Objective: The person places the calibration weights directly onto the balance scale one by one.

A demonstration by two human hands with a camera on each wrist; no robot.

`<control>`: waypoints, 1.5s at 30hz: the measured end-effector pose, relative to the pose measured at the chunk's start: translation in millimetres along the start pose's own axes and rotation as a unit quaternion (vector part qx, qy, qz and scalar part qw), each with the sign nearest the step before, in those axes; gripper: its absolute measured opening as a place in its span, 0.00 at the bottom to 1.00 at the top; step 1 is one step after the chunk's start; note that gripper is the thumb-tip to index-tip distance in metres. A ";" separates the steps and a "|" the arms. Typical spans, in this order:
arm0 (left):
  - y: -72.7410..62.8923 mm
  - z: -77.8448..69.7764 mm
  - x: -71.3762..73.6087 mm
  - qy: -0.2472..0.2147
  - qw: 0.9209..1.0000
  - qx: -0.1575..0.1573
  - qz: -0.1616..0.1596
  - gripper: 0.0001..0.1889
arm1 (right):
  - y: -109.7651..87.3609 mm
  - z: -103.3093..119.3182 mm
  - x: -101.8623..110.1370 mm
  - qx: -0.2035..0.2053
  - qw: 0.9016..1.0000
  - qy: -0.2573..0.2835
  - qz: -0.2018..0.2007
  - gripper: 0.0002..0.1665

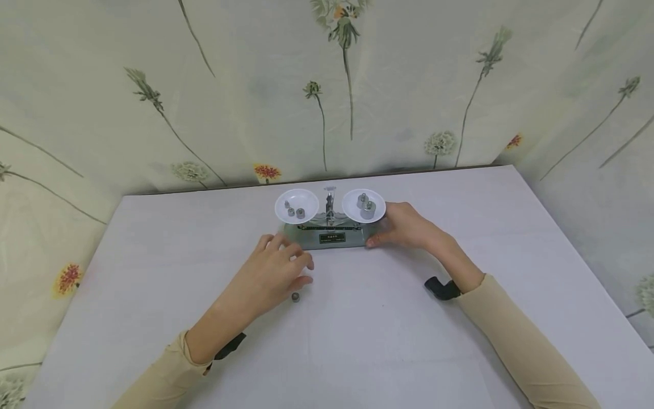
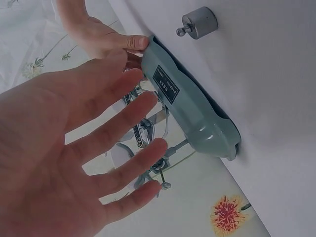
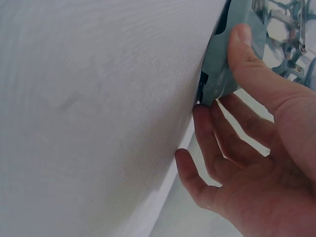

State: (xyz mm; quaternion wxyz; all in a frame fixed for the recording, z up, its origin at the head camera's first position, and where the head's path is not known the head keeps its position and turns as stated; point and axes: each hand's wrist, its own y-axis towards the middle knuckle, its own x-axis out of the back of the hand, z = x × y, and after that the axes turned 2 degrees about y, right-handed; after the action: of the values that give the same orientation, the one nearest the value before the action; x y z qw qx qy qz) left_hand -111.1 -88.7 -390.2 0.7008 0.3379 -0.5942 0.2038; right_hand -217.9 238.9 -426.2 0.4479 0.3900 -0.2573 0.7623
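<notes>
A balance scale [image 1: 332,237] with a grey-green base stands near the table's far side. On its left white pan [image 1: 282,215] sit several small metal weights [image 1: 300,213]. The right white pan [image 1: 349,212] bears two larger weights [image 1: 368,209]. My right hand [image 1: 409,227] holds the right end of the base; in the right wrist view the thumb [image 3: 242,49] lies on the front, with fingers at the end. My left hand [image 1: 273,275] hovers at the base's front left, fingers spread and holding nothing. Just beside it, one metal weight [image 1: 295,297] lies on the table.
A white cloth [image 1: 383,341] covers the table. Behind it hangs a pale curtain [image 1: 245,113] printed with flowers, close to the table's back edge. Dark straps [image 1: 441,288] sit at both wrists.
</notes>
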 end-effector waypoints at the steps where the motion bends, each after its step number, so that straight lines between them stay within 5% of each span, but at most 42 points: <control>1: -0.3 0.4 -0.4 -0.002 1.000 -0.002 0.003 0.11 | 0.2 -0.1 0.0 -0.001 1.000 0.000 0.000 0.44; 18: -2.4 5.9 -2.0 -0.034 0.995 -0.005 0.091 0.17 | 2.7 1.2 1.1 0.001 1.000 0.005 0.001 0.44; 33: 4.0 3.3 -2.9 -0.072 0.978 0.037 0.194 0.15 | 1.7 1.8 1.1 -0.004 1.000 0.011 0.002 0.45; 45: 1.9 -0.1 -9.7 -0.055 0.983 0.018 0.176 0.15 | 1.1 2.9 1.7 0.001 1.000 0.014 0.002 0.46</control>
State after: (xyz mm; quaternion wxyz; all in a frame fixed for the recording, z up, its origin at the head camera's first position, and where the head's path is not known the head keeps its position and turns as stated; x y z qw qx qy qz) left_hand -114.4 -86.2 -399.2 0.6140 0.2515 -0.6785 0.3151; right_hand -218.3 237.0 -423.2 0.4498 0.3795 -0.2512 0.7685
